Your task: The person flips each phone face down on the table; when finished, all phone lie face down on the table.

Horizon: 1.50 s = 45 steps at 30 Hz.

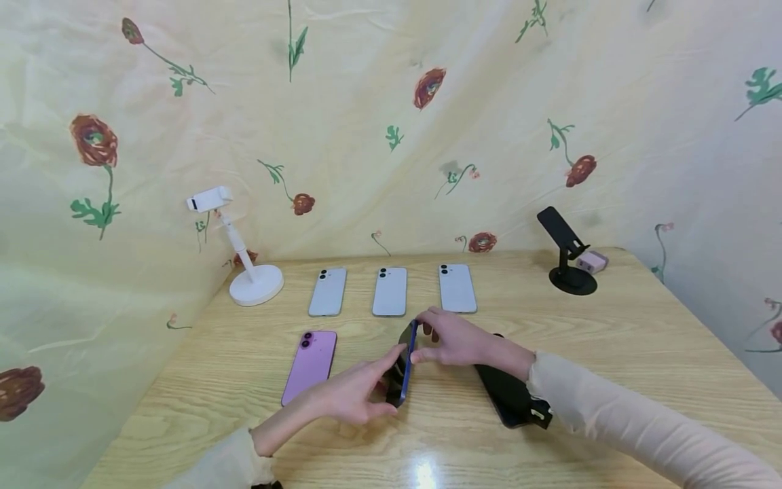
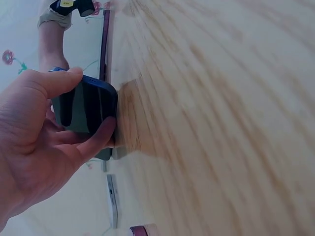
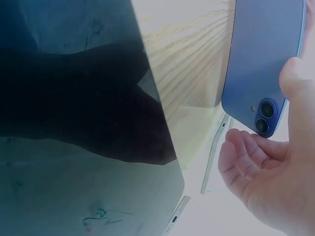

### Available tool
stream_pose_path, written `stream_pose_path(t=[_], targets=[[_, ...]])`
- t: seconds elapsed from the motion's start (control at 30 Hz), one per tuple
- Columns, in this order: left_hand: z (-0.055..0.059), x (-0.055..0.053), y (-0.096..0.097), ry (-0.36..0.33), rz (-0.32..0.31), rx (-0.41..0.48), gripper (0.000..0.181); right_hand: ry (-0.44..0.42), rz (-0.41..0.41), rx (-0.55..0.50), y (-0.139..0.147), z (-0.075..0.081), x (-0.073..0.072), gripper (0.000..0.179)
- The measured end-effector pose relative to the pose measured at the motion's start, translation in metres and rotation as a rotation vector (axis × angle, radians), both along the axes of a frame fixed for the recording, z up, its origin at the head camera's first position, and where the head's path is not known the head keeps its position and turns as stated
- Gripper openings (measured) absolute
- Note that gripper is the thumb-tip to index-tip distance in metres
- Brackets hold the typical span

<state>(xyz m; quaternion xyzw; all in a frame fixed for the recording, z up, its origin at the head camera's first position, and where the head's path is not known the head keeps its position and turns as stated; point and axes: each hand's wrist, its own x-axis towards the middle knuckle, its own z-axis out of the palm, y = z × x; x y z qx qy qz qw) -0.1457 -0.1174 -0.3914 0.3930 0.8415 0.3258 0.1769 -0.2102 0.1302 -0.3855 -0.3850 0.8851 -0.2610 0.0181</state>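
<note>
A blue phone (image 1: pixel 401 373) stands tilted up on a long edge over the wooden table, its dark screen turned toward the left. My left hand (image 1: pixel 357 394) grips its near end, with the thumb on the upper edge and fingers below, as the left wrist view shows. At the far end my right hand (image 1: pixel 455 339) holds the phone by thumb and fingertips, close to the two camera lenses (image 3: pixel 266 115) on its blue back. Beneath my right forearm lies a dark phone (image 1: pixel 504 390), its glossy screen (image 3: pixel 74 98) filling much of the right wrist view. To the left is a purple phone (image 1: pixel 310 367), back up.
Three pale phones (image 1: pixel 328 292) (image 1: pixel 389 292) (image 1: pixel 457 288) lie back up in a row farther back. A white phone stand (image 1: pixel 256 285) is at the back left. At the back right stands a black phone stand (image 1: pixel 572 280) beside a pinkish charger block (image 1: pixel 591 261). Flowered cloth (image 1: pixel 342 136) hangs behind the table.
</note>
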Motion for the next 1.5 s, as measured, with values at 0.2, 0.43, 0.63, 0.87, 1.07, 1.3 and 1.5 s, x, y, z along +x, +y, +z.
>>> stream_pose_path(t=[0.2,0.43,0.63,0.87,1.07,1.3,1.5], targets=[[0.0,-0.001,-0.002,-0.036,0.016,0.017,0.101,0.028,-0.002,-0.006,-0.004,0.003,0.0,0.055],[-0.001,-0.002,-0.005,-0.063,0.016,0.06,0.104,0.035,-0.014,-0.015,-0.009,0.001,-0.002,0.057],[-0.004,-0.002,-0.007,-0.07,0.003,0.1,0.106,0.043,-0.014,-0.038,-0.012,-0.002,-0.001,0.057],[-0.005,-0.002,-0.009,-0.059,0.016,0.108,0.109,0.057,-0.011,-0.053,-0.017,-0.002,-0.002,0.055],[-0.004,-0.002,-0.011,-0.061,0.05,0.086,0.111,0.055,-0.013,-0.057,-0.02,-0.002,-0.002,0.056],[-0.004,-0.001,-0.013,-0.062,0.069,0.073,0.112,0.038,-0.022,-0.053,-0.023,-0.003,-0.002,0.058],[-0.005,-0.002,-0.015,-0.059,0.051,0.108,0.111,0.053,-0.021,-0.052,-0.026,-0.004,-0.001,0.059]])
